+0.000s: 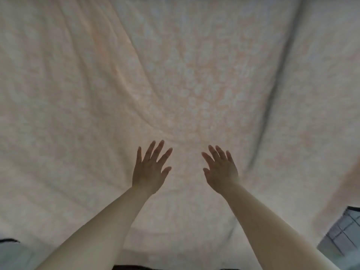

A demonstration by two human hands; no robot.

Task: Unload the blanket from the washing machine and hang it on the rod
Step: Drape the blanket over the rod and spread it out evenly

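Blanket (194, 75) fills almost the whole view like a big soft wall. It is pale peach with a faint blotchy pattern, and it hangs spread wide in front of the person. Long folds run down it, 1 dark crease toward 2 o'clock and softer ones toward 10 o'clock.

Both arms reach up from 6 o'clock. The left hand (149, 168) has its fingers straight and spread apart, and it holds nothing. The right hand (222, 172) looks the same, fingers straight and apart, holding nothing. Both hands are right at the cloth, near each other with a small gap between them. I cannot tell if they press on it or are just in front of it.

No washing machine shows, and no rod shows either. So I think the blanket is already out of the machine and most likely up and hanging, though its top edge is out of view. What seems left is small: smoothing the folds flat and making it hang even.

A bit of tiled floor (342, 230) peeks out at 4 o'clock.
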